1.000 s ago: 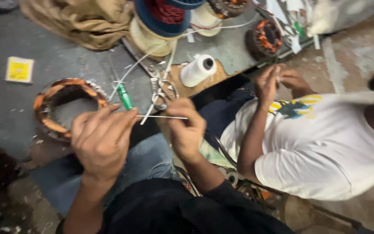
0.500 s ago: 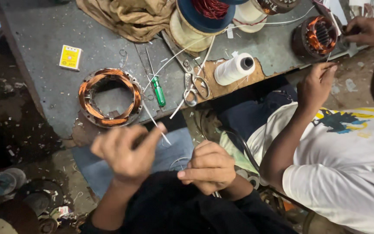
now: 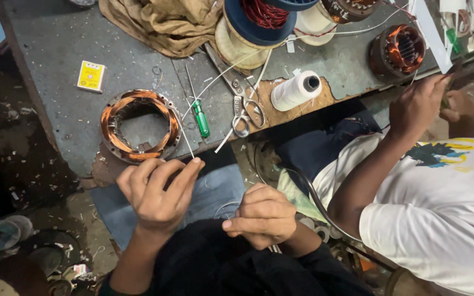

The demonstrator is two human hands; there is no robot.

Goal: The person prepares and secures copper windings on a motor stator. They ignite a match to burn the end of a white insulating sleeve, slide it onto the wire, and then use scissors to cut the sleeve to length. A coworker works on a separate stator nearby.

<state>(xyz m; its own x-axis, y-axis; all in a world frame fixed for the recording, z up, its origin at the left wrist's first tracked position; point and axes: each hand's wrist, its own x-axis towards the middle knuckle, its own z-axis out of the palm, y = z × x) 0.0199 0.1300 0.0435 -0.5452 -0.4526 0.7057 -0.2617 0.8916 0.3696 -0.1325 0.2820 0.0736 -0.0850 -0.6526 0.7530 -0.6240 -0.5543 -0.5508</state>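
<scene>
My left hand [image 3: 157,192] pinches a thin white strip [image 3: 185,141] that slants up toward a copper-wound stator ring [image 3: 138,126] lying at the near edge of the grey workbench [image 3: 56,115]. My right hand [image 3: 261,216] is curled into a fist over my lap, thumb pressed to forefinger. Nothing clearly shows inside it. A fine pale thread [image 3: 223,208] loops just to its left. A green-handled screwdriver [image 3: 200,118] and scissors [image 3: 242,118] lie right of the ring.
A white thread spool [image 3: 296,90], a yellow matchbox [image 3: 91,75], brown cloth [image 3: 160,24], a blue reel of red wire [image 3: 259,16] and a second stator [image 3: 401,49] sit on the bench. A co-worker in a white shirt [image 3: 440,214] works at the right, hand [image 3: 421,104] near the bench edge.
Both my hands have drawn back from the bench toward my lap and moved apart. My left hand stays near the stator ring. The view has tilted down and left.
</scene>
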